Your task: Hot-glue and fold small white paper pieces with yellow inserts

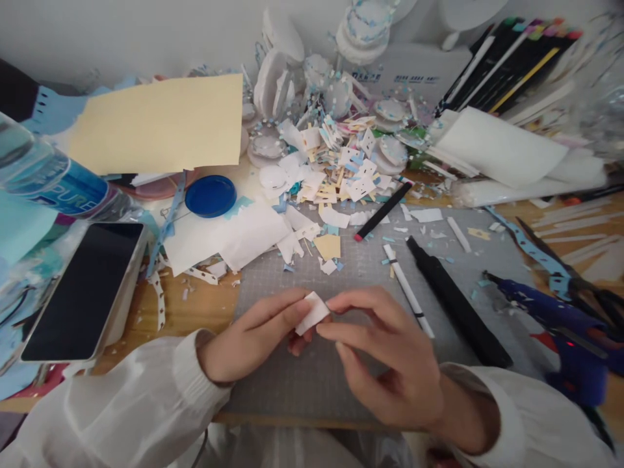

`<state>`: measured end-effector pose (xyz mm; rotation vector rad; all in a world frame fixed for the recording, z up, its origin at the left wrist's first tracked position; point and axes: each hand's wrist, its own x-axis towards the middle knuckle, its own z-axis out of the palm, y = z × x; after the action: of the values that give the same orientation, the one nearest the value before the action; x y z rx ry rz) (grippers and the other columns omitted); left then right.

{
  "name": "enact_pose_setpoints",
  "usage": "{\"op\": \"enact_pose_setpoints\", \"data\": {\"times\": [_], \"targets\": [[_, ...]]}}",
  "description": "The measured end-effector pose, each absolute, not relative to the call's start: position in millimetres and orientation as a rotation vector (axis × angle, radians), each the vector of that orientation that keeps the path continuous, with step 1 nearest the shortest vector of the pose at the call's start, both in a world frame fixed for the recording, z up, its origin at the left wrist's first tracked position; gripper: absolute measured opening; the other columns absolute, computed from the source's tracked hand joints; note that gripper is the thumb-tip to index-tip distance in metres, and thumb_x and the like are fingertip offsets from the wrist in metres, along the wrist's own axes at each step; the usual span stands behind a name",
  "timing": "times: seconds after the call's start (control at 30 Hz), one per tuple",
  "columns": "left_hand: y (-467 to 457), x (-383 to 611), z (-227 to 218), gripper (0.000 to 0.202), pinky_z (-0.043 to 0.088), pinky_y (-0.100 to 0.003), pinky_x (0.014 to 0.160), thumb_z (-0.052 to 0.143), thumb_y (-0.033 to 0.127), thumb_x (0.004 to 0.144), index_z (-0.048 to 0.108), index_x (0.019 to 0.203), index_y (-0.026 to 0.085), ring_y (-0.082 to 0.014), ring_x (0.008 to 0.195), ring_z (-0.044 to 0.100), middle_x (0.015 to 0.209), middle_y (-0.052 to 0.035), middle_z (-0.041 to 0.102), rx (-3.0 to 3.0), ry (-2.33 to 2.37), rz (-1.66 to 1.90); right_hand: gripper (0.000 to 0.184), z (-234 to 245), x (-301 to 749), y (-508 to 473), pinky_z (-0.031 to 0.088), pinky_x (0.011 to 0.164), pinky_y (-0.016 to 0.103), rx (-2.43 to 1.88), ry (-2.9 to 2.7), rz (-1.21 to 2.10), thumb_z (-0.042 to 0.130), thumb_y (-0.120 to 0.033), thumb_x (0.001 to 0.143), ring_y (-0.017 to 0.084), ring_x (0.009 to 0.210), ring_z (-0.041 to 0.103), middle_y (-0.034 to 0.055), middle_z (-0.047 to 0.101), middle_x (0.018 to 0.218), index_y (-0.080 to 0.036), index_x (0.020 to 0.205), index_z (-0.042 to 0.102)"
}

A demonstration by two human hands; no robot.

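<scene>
A small piece of white folded paper (312, 312) is pinched between the thumb and fingers of my left hand (260, 331), above the grey cutting mat (292, 390). My right hand (390, 351) is at the paper's right side, two fingertips at its edge. Its thumb stands apart, lower down. The undersides of both hands are hidden. To the right of my right hand lie a thin white pen (408, 291) and a thick black marker (455, 302).
A blue glue gun (560, 325) and scissors (597, 296) lie right. On the left are a phone (85, 289), a water bottle (58, 172) and a blue lid (211, 195). Paper scraps (341, 169) pile up behind the mat, beside a yellow sheet (160, 123) and a black pen (383, 211).
</scene>
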<state>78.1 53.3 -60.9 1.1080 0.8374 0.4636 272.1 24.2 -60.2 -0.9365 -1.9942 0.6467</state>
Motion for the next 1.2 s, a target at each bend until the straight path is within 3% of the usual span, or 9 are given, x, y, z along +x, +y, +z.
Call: {"op": "enact_pose_setpoints", "data": {"times": [0.2, 0.43, 0.67, 0.8, 0.97, 1.2], "targets": [[54.4, 76.1, -57.1, 0.035, 0.040, -0.022, 0.064, 0.035, 0.034, 0.099, 0.053, 0.076, 0.015, -0.0104, 0.063, 0.049, 0.066, 0.0019, 0.050, 1.436, 0.816, 0.438, 0.016, -61.3, 270.6, 26.4, 0.049, 0.072, 0.029, -1.093, -1.758, 0.896, 0.058, -0.012, 0.082, 0.015, 0.082, 0.056, 0.0022, 0.057, 0.086, -0.021, 0.095, 0.058], [55.2, 79.2, -57.7, 0.030, 0.042, -0.021, 0.062, 0.045, 0.029, 0.096, 0.059, 0.074, 0.014, -0.0104, 0.063, 0.052, 0.067, 0.0002, 0.054, 1.460, 0.804, 0.506, 0.005, -63.9, 265.6, 29.2, 0.050, 0.063, 0.022, -1.110, -1.562, 1.218, 0.060, -0.019, 0.085, 0.011, 0.072, 0.058, -0.0015, 0.059, 0.079, -0.023, 0.086, 0.059], [54.9, 76.6, -58.0, 0.029, 0.043, -0.022, 0.062, 0.053, 0.022, 0.092, 0.063, 0.067, 0.012, -0.0113, 0.064, 0.055, 0.067, -0.0030, 0.060, 1.580, 0.884, 0.670, 0.004, -64.9, 267.2, 31.3, 0.049, 0.060, 0.018, -1.088, -1.393, 1.371, 0.061, -0.019, 0.085, 0.009, 0.069, 0.057, -0.0023, 0.059, 0.077, -0.023, 0.086, 0.059], [53.0, 76.1, -59.0, 0.024, 0.045, -0.023, 0.065, 0.052, 0.016, 0.091, 0.065, 0.071, 0.010, -0.0131, 0.067, 0.057, 0.067, -0.0049, 0.062, 1.651, 0.768, 0.717, 0.007, -64.6, 268.1, 28.7, 0.046, 0.062, 0.018, -1.086, -1.421, 1.394, 0.059, -0.020, 0.088, 0.008, 0.070, 0.055, -0.0024, 0.057, 0.076, -0.021, 0.081, 0.058], [54.0, 76.2, -56.3, 0.028, 0.047, -0.026, 0.065, 0.048, 0.020, 0.093, 0.066, 0.074, 0.009, -0.0154, 0.069, 0.058, 0.071, -0.0083, 0.063, 1.609, 0.716, 0.695, 0.011, -66.7, 267.8, 26.5, 0.043, 0.059, 0.017, -1.085, -1.389, 1.333, 0.057, -0.021, 0.090, 0.008, 0.067, 0.051, -0.0034, 0.053, 0.074, -0.021, 0.079, 0.054], [54.8, 76.5, -51.9, 0.036, 0.044, -0.024, 0.059, 0.048, 0.024, 0.094, 0.062, 0.063, 0.011, -0.0124, 0.060, 0.055, 0.064, -0.0047, 0.058, 1.576, 0.807, 0.707, 0.012, -66.6, 270.1, 23.3, 0.042, 0.060, 0.022, -1.107, -1.606, 1.369, 0.040, -0.030, 0.098, 0.010, 0.068, 0.049, -0.0013, 0.053, 0.079, -0.022, 0.094, 0.047]]}}
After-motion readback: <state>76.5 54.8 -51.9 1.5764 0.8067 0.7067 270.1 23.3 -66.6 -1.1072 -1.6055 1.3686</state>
